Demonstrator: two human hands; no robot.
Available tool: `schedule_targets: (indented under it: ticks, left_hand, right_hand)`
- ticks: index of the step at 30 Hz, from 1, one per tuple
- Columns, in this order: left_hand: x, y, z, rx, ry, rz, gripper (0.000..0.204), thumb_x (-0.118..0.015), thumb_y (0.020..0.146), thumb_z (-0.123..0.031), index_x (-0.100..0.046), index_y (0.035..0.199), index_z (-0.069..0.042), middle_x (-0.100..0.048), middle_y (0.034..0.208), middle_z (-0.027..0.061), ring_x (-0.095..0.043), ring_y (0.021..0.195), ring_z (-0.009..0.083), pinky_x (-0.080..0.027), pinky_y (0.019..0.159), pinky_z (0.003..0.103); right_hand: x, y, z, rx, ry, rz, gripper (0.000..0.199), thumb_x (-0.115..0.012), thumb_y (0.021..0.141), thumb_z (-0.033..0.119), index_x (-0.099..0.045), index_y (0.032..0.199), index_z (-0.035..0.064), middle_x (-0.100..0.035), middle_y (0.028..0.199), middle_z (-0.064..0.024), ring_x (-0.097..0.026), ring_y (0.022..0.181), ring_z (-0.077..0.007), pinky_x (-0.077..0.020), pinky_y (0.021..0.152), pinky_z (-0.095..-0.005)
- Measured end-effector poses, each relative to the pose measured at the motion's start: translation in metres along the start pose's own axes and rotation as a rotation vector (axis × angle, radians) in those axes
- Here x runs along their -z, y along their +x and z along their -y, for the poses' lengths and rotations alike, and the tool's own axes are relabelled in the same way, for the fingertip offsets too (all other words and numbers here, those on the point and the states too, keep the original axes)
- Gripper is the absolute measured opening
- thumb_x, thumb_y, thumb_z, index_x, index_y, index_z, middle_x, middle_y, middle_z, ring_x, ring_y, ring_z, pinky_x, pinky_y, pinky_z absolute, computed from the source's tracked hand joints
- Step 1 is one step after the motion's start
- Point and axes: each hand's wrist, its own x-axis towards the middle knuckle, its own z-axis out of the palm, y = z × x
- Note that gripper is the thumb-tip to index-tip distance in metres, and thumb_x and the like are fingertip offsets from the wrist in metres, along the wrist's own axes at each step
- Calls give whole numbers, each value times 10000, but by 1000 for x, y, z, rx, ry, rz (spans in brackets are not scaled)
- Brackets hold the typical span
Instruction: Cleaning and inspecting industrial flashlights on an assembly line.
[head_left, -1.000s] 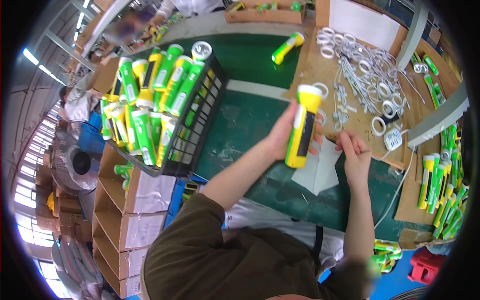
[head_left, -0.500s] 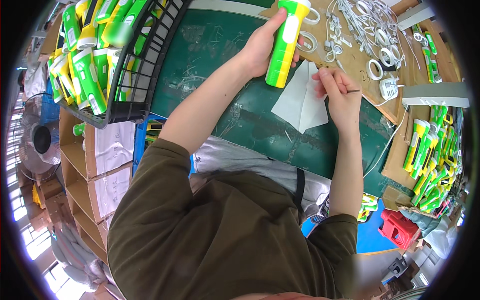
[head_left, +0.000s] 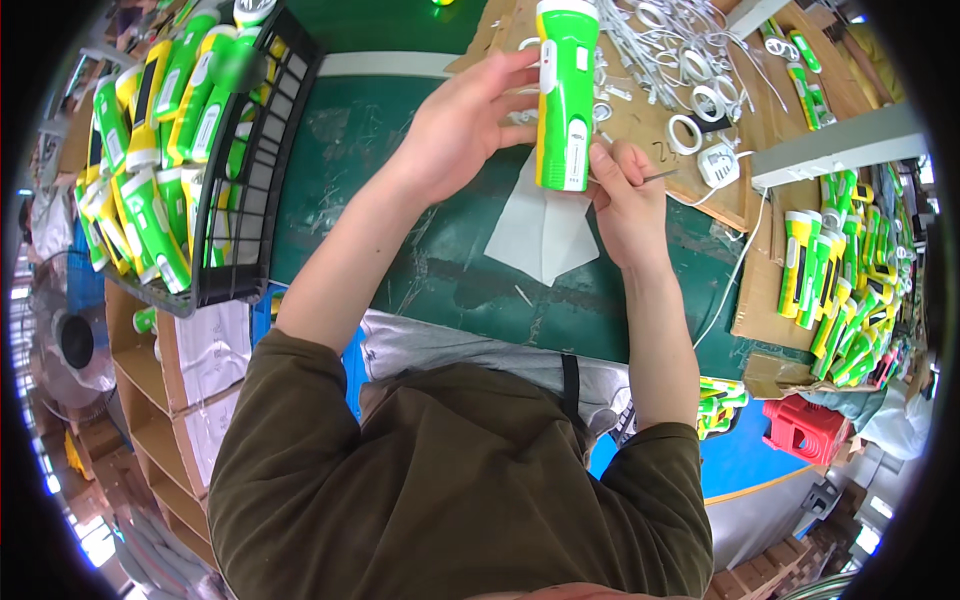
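Observation:
A green and yellow flashlight [head_left: 567, 110] is held over the table with its wide white-rimmed end away from me. My left hand [head_left: 455, 125] is at its left side, fingers spread and fingertips against the casing, partly hidden at its edge. My right hand [head_left: 632, 205] is by the lower right edge, thumb close to the casing; whether it bears the flashlight I cannot tell. A thin dark rod [head_left: 661, 175] sticks out from its curled fingers, the rest of it hidden. Under the flashlight a creased white sheet [head_left: 541, 245] lies on the green tabletop [head_left: 450, 265].
At left stands a black basket [head_left: 235, 240] full of similar flashlights. White cables [head_left: 660, 60] and rings lie on a wooden board ahead, beside a white plug adapter [head_left: 717, 165]. More flashlights [head_left: 845, 290] are heaped at right, past a grey post [head_left: 830, 150]. A red plastic item [head_left: 803, 430] is lower right.
The flashlight has been turned, so its green side faces up. My left hand has shifted left and its fingers have loosened to the side. My right hand has come up beside the flashlight's lower end.

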Motion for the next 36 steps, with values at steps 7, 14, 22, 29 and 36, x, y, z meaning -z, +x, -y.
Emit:
schedule_targets:
  ticks: [7, 14, 22, 29, 36]
  left_hand:
    - [-16, 3, 21, -255, 242, 1, 613, -648, 830, 9, -405, 1385, -84, -500, 1243, 84, -534, 1057, 181, -494, 868, 315]
    - [-21, 7, 20, -339, 414, 3, 603, -756, 747, -37, -497, 1288, -93, -513, 1201, 54, -521, 937, 110, -488, 644, 219]
    - [-17, 29, 17, -355, 513, 3, 426, -725, 800, -115, -549, 1185, -63, -556, 1128, 32, -525, 925, 109, -454, 718, 245]
    - [139, 124, -5, -549, 1887, -554, 565, -644, 825, -448, -535, 1270, -119, -462, 1323, 241, -427, 1235, 390, -346, 1038, 456]
    - [217, 192, -15, 178, 1930, -576, 749, -521, 856, -566, -323, 1442, -143, -375, 1430, 198, -376, 1296, 388, -339, 1055, 469]
  right_hand:
    - [19, 7, -3, 6, 222, 82, 361, -564, 951, 149, -327, 679, 156, -550, 847, -4, -564, 859, -113, -507, 768, -323]
    - [15, 8, -2, -25, 316, 152, 237, -560, 945, 275, -450, 774, 154, -554, 1263, -182, -535, 1160, -278, -443, 940, -388]
    - [27, 2, 5, -45, 345, 147, 251, -578, 926, 295, -436, 772, 157, -542, 1272, -217, -544, 1154, -314, -451, 931, -406]
    - [37, -39, 80, 411, -382, -199, 487, -698, 811, 15, -255, 614, 64, -610, 1039, -129, -550, 855, -133, -442, 707, -262]
    - [163, -128, 112, 466, -1725, -853, 206, -713, 715, 28, -522, 649, -12, -525, 907, -148, -550, 830, -316, -480, 704, -399]
